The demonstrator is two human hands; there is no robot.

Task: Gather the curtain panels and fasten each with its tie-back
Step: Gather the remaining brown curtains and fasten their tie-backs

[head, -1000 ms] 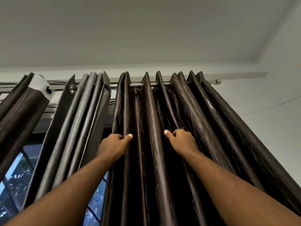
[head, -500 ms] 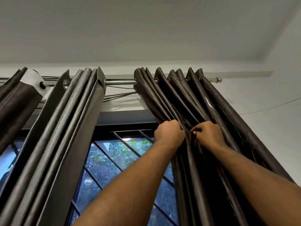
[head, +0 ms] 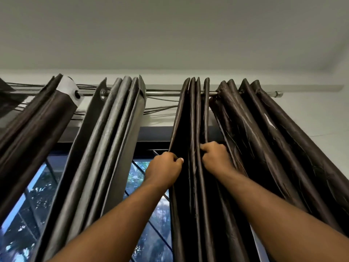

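We are pinching the leading fold of the right curtain panel (head: pixel 245 148) with our left grip (head: pixel 164 171), our right grip (head: pixel 215 157) clutching folds just beside it, below the rod (head: pixel 162 93). Pulling unevenly is risking jammed eyelets or a dislodged rod, we judge. No tie-back is showing. A window (head: pixel 34 201) and pale ceiling (head: pixel 170 35) are surrounding us.

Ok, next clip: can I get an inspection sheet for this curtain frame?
Surface: nothing seen.
Job's things: right curtain panel hangs in folds on the rod; middle panel and left panel hang in folds too; no tie-back seen.
Clutter: nothing seen.
Hands: left hand pinches the right curtain panel's leading edge; right hand grips a fold beside it.
Cables: thin dark wires run along the wall behind the rod.
Surroundings: grilled window with foliage outside, grey ceiling, white wall.
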